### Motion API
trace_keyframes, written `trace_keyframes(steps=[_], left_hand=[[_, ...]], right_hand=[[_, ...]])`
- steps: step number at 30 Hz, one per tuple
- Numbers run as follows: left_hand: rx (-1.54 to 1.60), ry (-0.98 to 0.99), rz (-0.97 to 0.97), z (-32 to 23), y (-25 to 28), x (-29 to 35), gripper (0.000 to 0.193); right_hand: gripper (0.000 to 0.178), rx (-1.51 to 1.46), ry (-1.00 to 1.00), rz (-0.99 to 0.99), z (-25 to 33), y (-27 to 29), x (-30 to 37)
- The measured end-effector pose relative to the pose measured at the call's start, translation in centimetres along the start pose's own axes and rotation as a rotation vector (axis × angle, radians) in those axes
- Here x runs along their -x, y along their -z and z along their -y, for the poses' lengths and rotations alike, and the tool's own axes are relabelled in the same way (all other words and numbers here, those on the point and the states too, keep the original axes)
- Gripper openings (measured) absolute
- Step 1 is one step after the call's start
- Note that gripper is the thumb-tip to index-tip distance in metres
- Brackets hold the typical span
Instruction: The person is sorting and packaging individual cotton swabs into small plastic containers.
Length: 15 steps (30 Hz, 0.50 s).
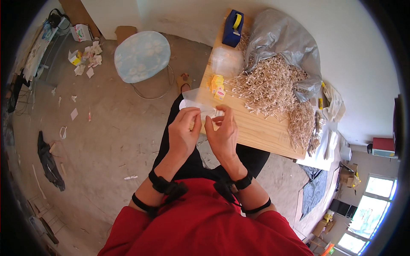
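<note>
My left hand pinches a small clear plastic bag at the near left edge of the wooden table. My right hand is close beside it, its fingers curled together at the same bag. Between the right fingers shows a small whitish, finely lined bit, too small to name surely. Just beyond the hands lie yellow printed cards. A large heap of cotton swabs covers much of the tabletop, spilling from a grey plastic sack.
A blue tape dispenser stands at the table's far left corner, with a stack of clear bags nearer. A stool with a pale blue cover stands far left. Paper scraps and a dark cloth-like thing lie on the floor.
</note>
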<state>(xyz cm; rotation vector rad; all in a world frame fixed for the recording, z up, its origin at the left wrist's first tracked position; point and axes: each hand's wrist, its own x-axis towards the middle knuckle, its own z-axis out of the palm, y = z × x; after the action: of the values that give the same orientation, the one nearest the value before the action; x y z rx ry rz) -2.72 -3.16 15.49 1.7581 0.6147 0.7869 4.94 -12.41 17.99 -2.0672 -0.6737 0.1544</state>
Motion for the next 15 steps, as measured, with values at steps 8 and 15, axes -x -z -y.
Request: trace_keyframes(steps=[8, 15], left_hand=[[-0.197, -0.050, -0.059, 1.9, 0.3, 0.3, 0.019], [-0.072, 0.265, -0.181, 7.6, 1.0, -0.8, 0.008]], right_hand=[[0.019, 0.095, 0.313, 0.079, -2.5, -3.0, -2.0], [0.029, -0.169, 0.187, 0.184, -4.2, -5.0, -2.2]])
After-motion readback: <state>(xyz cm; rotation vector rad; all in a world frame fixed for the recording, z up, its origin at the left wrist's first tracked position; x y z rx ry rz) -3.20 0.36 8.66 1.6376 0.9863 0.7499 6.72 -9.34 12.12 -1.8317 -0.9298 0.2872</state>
